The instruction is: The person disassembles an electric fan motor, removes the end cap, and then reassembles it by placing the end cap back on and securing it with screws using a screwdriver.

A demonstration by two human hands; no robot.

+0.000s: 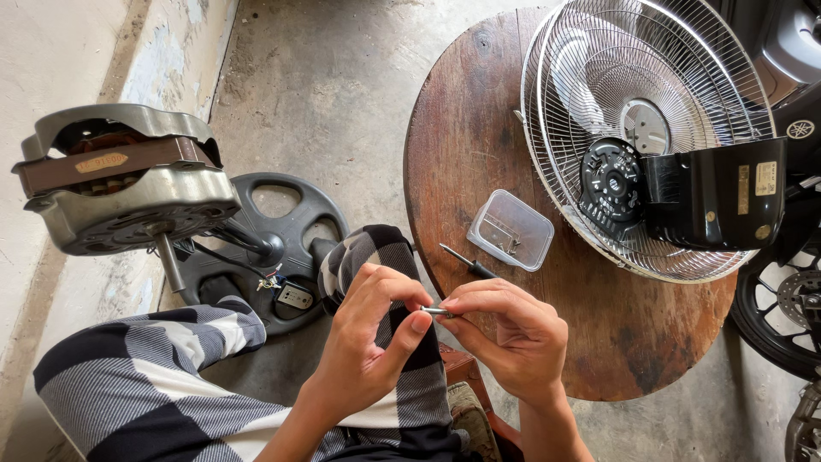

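A small, slim metal piece (437, 311), shiny and pin-like, sits pinched between both hands just off the near left edge of the round wooden surface (479, 128). What exactly it is stays too small to tell. The left hand (372, 334) curls narrow around it, thumb pressed up against the piece's left end and fingers folded over the top. The right hand (505, 329) meets it from the other side, thumb and forefinger tips closed on the right end, remaining fingers bent loosely, wrist angling down toward the near edge.

The surface is dark, worn timber with scuffs and pale blotches. On it, just beyond the hands, lies a thin screwdriver (466, 261) with a black handle, and beside that a clear plastic tub (510, 229), rectangular with rounded corners, holding a few small bits. Farther right rests a fan head: a domed wire grille (599, 68) of bright chromed rods, with a glossy black plastic motor housing (714, 201) lying across it.

To the left, on the rough concrete floor (342, 85), stands a dull grey cast-metal motor (120, 184) with a brown banded middle, near a round black fan base (282, 227) with cut-outs. Black-and-white checked fabric covers the person's knees (154, 376).
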